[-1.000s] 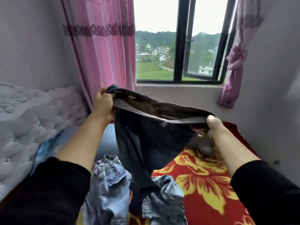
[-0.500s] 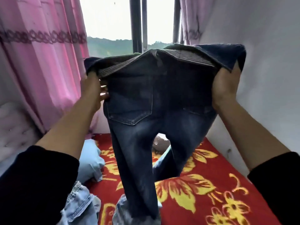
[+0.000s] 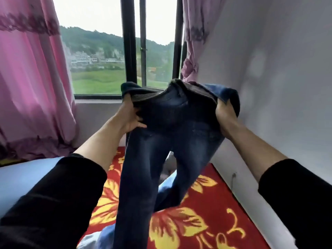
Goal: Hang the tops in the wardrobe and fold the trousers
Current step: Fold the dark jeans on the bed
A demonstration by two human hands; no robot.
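Observation:
A pair of dark blue jeans [image 3: 161, 141] hangs in the air in front of me, waistband up, both legs dangling down toward the bed. My left hand [image 3: 128, 115] grips the waistband at its left end. At the right end my right hand [image 3: 225, 117] grips the waistband, with the denim folded over its fingers. A bit of light blue denim [image 3: 106, 234] shows on the bed behind the hanging legs, mostly hidden.
Below lies a bed with a red blanket with yellow flowers [image 3: 206, 221]. A pale blue pillow [image 3: 23, 178] sits at the left. Pink curtains [image 3: 32, 78] flank a window [image 3: 133, 51] ahead, and a grey wall [image 3: 269, 78] runs close on the right.
The jeans went from bunched low over the bed to held up and hanging open by the waistband. Since half a second ago both hands have come down somewhat.

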